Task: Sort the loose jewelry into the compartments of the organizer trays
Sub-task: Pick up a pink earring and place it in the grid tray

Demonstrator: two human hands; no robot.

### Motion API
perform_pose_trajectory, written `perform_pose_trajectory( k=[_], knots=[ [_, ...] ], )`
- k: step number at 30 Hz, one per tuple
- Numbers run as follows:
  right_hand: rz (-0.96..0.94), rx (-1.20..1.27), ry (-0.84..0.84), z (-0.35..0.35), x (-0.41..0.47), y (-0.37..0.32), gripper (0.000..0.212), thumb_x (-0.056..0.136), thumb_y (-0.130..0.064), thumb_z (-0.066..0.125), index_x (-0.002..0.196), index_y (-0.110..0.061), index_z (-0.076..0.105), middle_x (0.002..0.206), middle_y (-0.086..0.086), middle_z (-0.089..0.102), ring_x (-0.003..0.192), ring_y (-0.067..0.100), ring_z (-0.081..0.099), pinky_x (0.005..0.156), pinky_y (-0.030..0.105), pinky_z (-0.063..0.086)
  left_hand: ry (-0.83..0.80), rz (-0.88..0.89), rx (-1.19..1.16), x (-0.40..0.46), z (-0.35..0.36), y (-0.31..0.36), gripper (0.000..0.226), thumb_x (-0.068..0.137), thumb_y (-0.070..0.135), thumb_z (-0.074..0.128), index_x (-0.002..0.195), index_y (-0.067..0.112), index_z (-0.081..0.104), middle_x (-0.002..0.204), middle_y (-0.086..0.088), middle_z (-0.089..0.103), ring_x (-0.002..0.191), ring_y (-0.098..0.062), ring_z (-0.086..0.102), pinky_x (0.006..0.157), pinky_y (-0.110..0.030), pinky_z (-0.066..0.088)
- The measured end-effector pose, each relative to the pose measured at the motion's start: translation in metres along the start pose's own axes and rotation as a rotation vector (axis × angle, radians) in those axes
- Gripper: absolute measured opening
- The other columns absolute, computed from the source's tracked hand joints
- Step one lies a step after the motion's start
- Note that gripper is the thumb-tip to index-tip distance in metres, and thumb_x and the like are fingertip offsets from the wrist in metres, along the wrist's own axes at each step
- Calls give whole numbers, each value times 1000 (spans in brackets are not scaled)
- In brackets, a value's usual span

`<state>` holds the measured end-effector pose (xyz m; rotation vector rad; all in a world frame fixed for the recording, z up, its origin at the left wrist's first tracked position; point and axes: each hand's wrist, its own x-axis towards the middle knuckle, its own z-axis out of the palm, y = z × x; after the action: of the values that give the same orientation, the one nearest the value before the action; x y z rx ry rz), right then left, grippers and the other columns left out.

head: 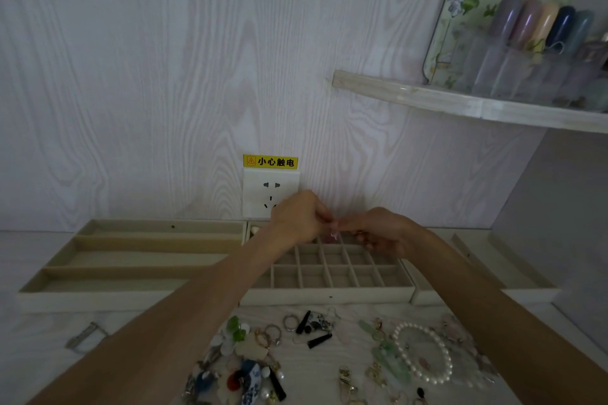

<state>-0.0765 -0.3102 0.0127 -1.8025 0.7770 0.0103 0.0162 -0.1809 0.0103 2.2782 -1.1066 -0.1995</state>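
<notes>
Your left hand and right hand meet over the far rows of the grid tray, fingertips of both pinching one small pink earring (too tiny to read clearly). It hangs with its long axis roughly upright, pointing toward 6 o'clock. The loose jewelry pile lies on the worktop at 6 o'clock from the tray.

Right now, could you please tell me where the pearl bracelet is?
In the head view, the pearl bracelet lies on the table at lower right, in the loose jewelry pile in front of the grid tray, just inside the right forearm.
</notes>
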Motion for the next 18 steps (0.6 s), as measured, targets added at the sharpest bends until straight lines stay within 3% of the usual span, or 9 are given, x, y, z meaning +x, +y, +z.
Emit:
perform_pose_trajectory(
  k=[4, 6, 9, 12, 15, 18],
  knots=[
    [-48, 10, 21, -1, -3, 2, 32, 73, -28, 77, 98, -9, 70, 60, -3, 46, 51, 4, 37, 46, 17, 26, -14, -1, 15, 2, -3, 4, 24, 79, 32, 72, 103, 30, 73, 102, 10, 71, 101, -10, 62, 79, -23, 43],
    [-145, -56, 66, -2, -4, 2, 28, 75, -27, 76, 97, -10, 72, 59, -5, 53, 46, 1, 43, 42, 12, 32, -11, 3, 60, 1, -3, 4, 25, 80, 29, 70, 105, 30, 72, 105, 9, 70, 102, -12, 61, 78, -23, 41],
    [-331, -155, 114, 1, -1, 4, 25, 79, -17, 73, 101, -5, 72, 83, 1, 70, 61, -5, 60, 58, 4, 43, 45, 34, 152, -1, 2, 3, 23, 84, 31, 65, 107, 28, 68, 110, 6, 68, 108, -16, 60, 86, -27, 42],
    [-414, -318, 210, 1, 4, 6, 20, 80, -19, 72, 98, -10, 74, 95, 7, 73, 84, 9, 65, 74, 13, 46, 87, 53, 186, -3, 3, 0, 16, 85, 22, 63, 101, 26, 67, 107, 7, 69, 107, -15, 61, 89, -27, 43],
    [-448, -461, 272, -1, 8, 9, 17, 79, -22, 73, 94, -15, 76, 91, 2, 74, 71, 1, 60, 64, 9, 42, 73, 109, 248, -4, 1, -2, 20, 86, 15, 61, 99, 27, 71, 107, 7, 69, 104, -15, 62, 85, -27, 44],
    [-461, -525, 290, -2, 11, 10, 15, 78, -24, 73, 91, -19, 76, 90, -1, 74, 73, 2, 60, 66, 14, 43, 67, 161, 303, -3, 1, 1, 22, 89, 17, 59, 102, 30, 71, 110, 7, 69, 105, -15, 61, 82, -25, 43]
  ],
)
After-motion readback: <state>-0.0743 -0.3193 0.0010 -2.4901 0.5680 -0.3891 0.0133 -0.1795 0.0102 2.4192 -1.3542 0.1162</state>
